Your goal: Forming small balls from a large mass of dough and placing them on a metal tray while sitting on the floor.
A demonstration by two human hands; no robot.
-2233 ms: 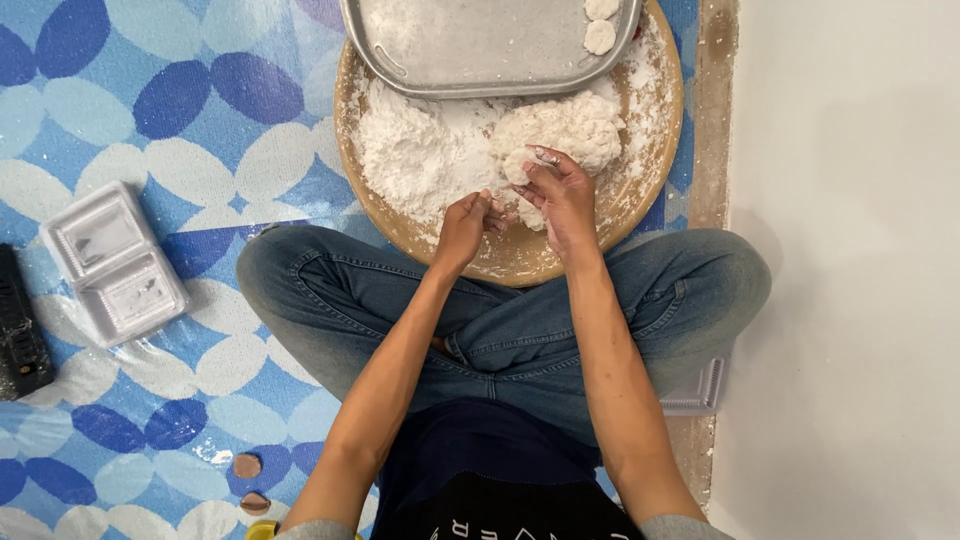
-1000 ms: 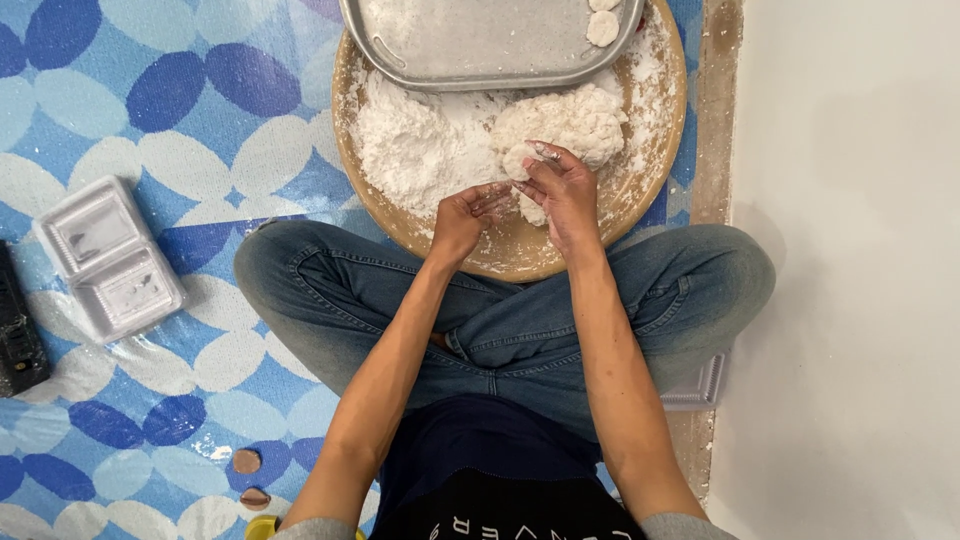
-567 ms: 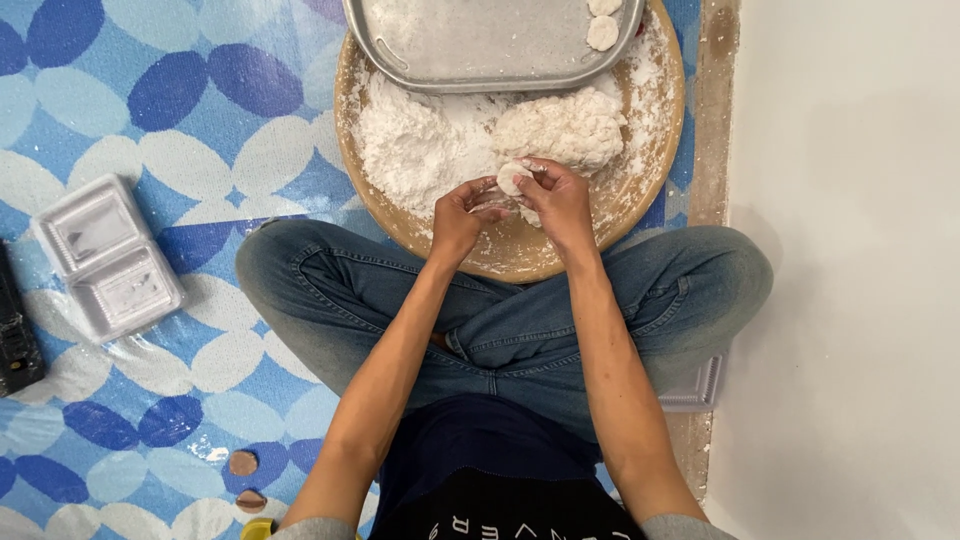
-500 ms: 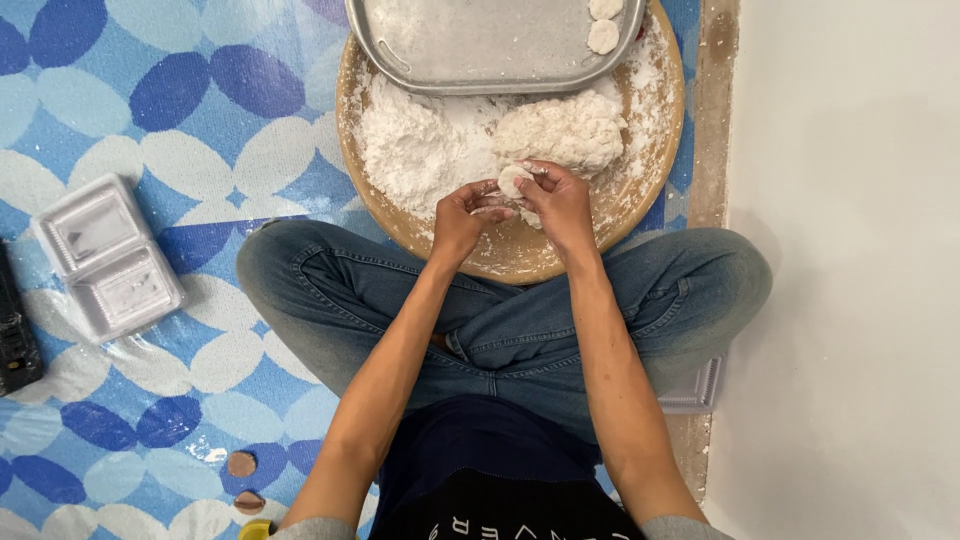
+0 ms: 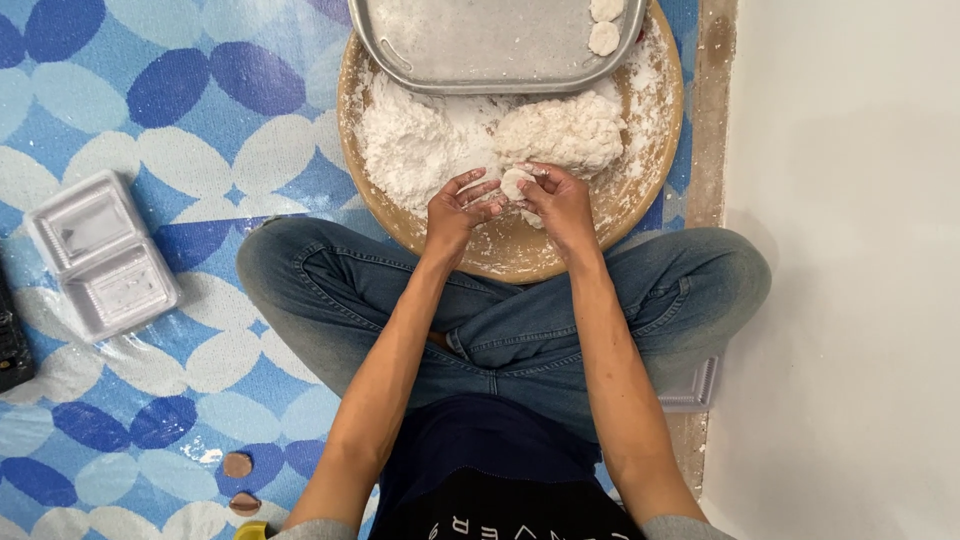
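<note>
Change since earlier frame: both hands drawn back from dough mass [image 5: 562, 130], now pinching small dough piece [image 5: 516, 183] at frame centre.
Left hand [image 5: 455, 209]: fingers curled, pinching piece.
Right hand [image 5: 558, 197]: closed around piece.
Handling: judged soft, sticky, light; grip gently at edges.
Packages: white clamshell tray [image 5: 100, 254], left edge, unlabelled.

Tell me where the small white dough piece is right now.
In the head view, the small white dough piece sits between the left hand and right hand, over the round wooden board, near the large dough lump.
</note>
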